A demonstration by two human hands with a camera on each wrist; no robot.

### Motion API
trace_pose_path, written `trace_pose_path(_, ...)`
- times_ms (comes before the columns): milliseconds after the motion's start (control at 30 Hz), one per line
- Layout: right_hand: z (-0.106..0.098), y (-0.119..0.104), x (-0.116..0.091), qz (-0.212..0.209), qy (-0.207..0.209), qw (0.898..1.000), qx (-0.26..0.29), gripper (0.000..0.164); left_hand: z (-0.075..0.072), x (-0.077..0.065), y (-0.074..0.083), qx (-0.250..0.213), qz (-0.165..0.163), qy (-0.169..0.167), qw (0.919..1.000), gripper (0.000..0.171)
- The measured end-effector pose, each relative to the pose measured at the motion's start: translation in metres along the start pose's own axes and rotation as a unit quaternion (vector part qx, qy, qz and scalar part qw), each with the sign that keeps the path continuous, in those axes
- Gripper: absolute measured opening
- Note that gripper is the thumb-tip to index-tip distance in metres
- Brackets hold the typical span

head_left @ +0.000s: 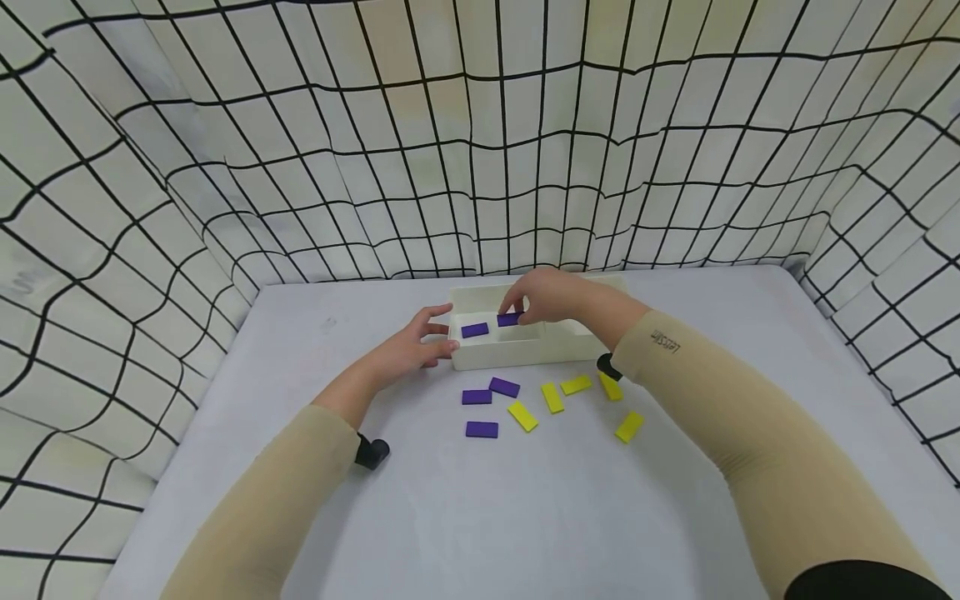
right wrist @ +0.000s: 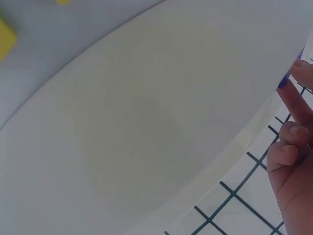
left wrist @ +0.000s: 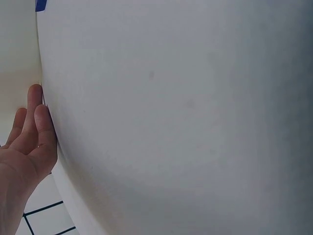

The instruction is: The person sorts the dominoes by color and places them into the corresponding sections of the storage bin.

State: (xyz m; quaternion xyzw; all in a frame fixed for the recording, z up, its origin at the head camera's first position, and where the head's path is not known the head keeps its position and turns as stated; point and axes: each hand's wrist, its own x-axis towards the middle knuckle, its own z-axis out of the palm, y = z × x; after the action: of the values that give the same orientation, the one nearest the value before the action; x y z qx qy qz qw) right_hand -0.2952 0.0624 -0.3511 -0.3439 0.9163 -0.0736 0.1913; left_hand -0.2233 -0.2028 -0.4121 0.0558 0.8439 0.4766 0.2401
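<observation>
My right hand (head_left: 546, 296) reaches into the left compartment of a white divided box (head_left: 502, 357) and pinches a purple block (head_left: 508, 319) between thumb and fingers. In the right wrist view only a sliver of that purple block (right wrist: 283, 81) shows at the fingertips. Another purple block (head_left: 475, 330) lies on the compartment floor, to the left. Against the box's left end, my left hand (head_left: 411, 343) rests with extended fingers, the thumb at the front corner. The left wrist view shows this left hand (left wrist: 32, 142) at its left edge, fingers fairly straight.
In front of the box, three purple blocks lie on the white table (head_left: 480, 517), one of them a purple block (head_left: 482, 429) nearest me. Several yellow blocks lie to their right, including a yellow block (head_left: 522, 416). A black wire grid (head_left: 506, 150) stands behind and at both sides.
</observation>
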Motion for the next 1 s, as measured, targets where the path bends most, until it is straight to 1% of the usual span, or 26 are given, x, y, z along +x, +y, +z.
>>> trace_pose_path(200, 0.004, -0.008, 0.015, -0.003, -0.019, 0.999, -0.048, 0.031, 0.000, 0.001, -0.001, -0.007, 0.006, 0.000, 1.0000, 0.079)
trace_pose_path(467, 0.013, -0.012, 0.029, 0.000, -0.021, 0.997, -0.080, 0.028, 0.000, 0.002, -0.002, -0.009, 0.022, -0.004, 0.9997, 0.079)
trace_pose_path(500, 0.014, -0.012, 0.030, 0.002, -0.021, 0.996, -0.084, 0.028, 0.000, 0.000, 0.002, -0.010, 0.021, -0.006, 0.9997, 0.078)
trace_pose_path(533, 0.014, -0.012, 0.031, 0.004, -0.021, 0.996, -0.088, 0.028, -0.001, -0.001, 0.002, -0.009, 0.021, -0.007, 0.9997, 0.079)
trace_pose_path(700, 0.015, -0.011, 0.035, 0.010, -0.022, 0.995, -0.099, 0.029, -0.002, 0.000, 0.000, -0.009, 0.013, -0.006, 0.9999, 0.080)
trace_pose_path(733, 0.016, -0.011, 0.036, 0.011, -0.022, 0.995, -0.100, 0.029, -0.002, 0.002, -0.003, -0.008, 0.013, -0.003, 0.9999, 0.080)
trace_pose_path(1000, 0.021, -0.009, 0.043, 0.011, -0.037, 0.992, -0.120, 0.033, -0.002, 0.002, -0.004, -0.015, 0.008, 0.004, 0.9998, 0.078)
